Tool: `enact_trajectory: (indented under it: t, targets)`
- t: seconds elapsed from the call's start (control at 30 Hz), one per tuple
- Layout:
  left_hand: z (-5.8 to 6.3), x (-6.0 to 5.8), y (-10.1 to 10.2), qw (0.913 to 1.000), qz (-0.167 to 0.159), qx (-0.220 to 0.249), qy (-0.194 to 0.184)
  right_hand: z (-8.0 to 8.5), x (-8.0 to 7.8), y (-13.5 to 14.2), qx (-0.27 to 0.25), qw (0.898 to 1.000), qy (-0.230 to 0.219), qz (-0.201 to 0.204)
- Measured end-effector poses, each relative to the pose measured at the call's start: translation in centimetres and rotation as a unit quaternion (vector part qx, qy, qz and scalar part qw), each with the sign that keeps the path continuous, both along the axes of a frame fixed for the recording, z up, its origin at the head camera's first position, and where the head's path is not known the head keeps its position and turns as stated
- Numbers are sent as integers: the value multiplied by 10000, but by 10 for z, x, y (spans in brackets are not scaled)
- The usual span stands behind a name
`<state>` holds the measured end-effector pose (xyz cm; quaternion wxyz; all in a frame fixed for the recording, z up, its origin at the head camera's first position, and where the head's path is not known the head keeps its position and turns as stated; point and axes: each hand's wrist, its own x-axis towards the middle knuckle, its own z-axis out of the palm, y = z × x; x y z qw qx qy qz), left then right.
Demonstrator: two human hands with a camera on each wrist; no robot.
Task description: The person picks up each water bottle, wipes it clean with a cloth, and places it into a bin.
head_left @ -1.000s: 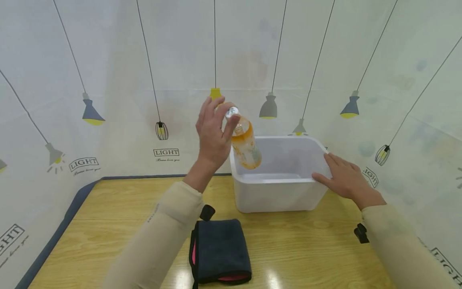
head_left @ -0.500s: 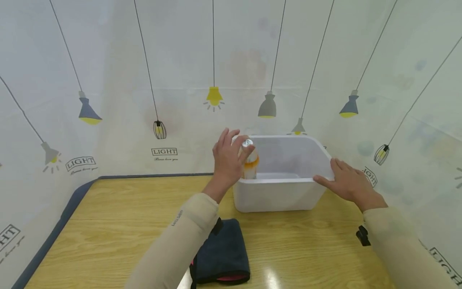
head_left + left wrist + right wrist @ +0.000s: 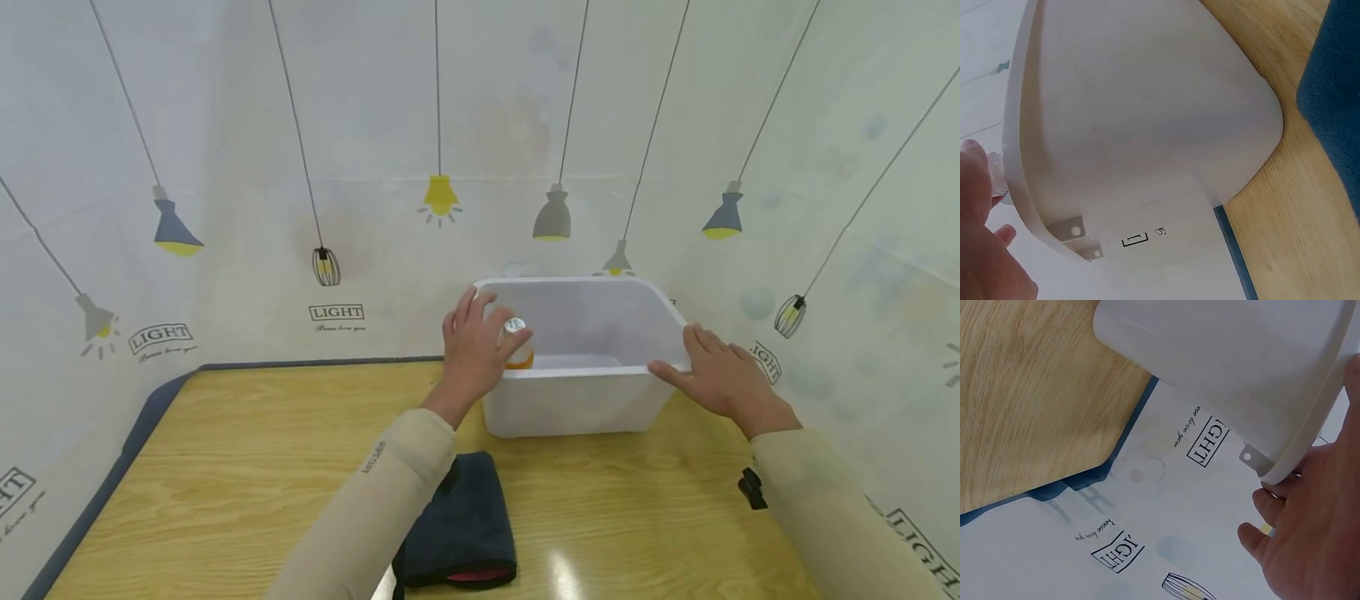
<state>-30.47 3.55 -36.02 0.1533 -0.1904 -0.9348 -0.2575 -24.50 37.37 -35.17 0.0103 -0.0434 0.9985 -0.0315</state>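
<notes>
My left hand (image 3: 471, 350) pinches a clear plastic bottle (image 3: 518, 354) by its white cap, low inside the left end of a white bin (image 3: 573, 404). The bottle has an orange band, and the bin's front wall hides its lower part. In the left wrist view, the bin's outer wall (image 3: 1147, 112) hides most of the bottle. My right hand (image 3: 723, 379) rests on the bin's right front corner, thumb on the front rim and fingers along the side rim. In the right wrist view, fingertips (image 3: 1269, 503) touch the rim near a small tab.
A folded dark blue cloth item (image 3: 468, 521) with pink inside and black edging lies on the wooden table (image 3: 637, 517) in front of the bin. Behind stands a white backdrop (image 3: 390, 125) printed with hanging lamps.
My left hand has moved right and down, lowering the bottle from above the bin's left end to inside it. The right hand has stayed on the rim.
</notes>
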Motion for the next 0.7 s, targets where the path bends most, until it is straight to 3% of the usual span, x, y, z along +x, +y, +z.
enact_trajectory:
  t: [0.47,0.57,0.7]
  targets:
    - [0,0,0,9975,98,-116,-694,-5,-6,-2,-22,10000,-56,19]
    - [0,0,-7,9968,15,16,-798,-6,-7,-3,-16,10000,-12,16]
    - [0,0,-31,9979,-105,10,-633,-5,-6,-2,-63,10000,39,-19]
